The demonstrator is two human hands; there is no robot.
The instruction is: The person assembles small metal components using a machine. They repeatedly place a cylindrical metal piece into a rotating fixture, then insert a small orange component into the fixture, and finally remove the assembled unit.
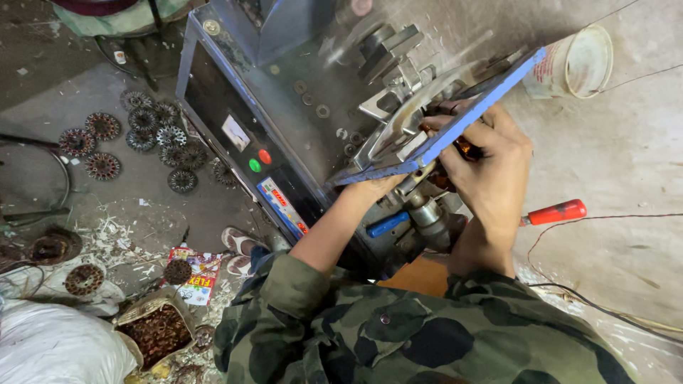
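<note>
Copper-brown windings show between the fingers of the right hand (pixel 491 167), which is wrapped around a small wound motor part (pixel 466 148) at the centre right of the frame, just under the tilted blue-edged plate (pixel 455 128) of a grey metal machine (pixel 299 85). The right grip is clamped on that part. The left hand (pixel 377 186) reaches up beneath the same plate; its fingers are hidden by the plate's edge, so whether its grip is together or apart cannot be told.

The wound part looks dense and stiff for its size, likely heavy steel at its core, while the thin wire on it would scratch or snag easily. It seems best held by its solid outer body, not by the windings.

A red-handled tool (pixel 553 212) lies at the right beside the right wrist, and a blue handle (pixel 388 224) sticks out below the machine's mechanism. On the machine's dark front panel sit a red button (pixel 265 156) and a green button (pixel 254 165), with a small pale rectangular meter above them and a narrow multicoloured label strip (pixel 281 203) below. A white cup with red print (pixel 573 67) stands in the upper right. On the floor at the left lie round toothed metal cores (pixel 153 135), and at the lower left a red-and-yellow printed wrapper (pixel 199 279).
</note>
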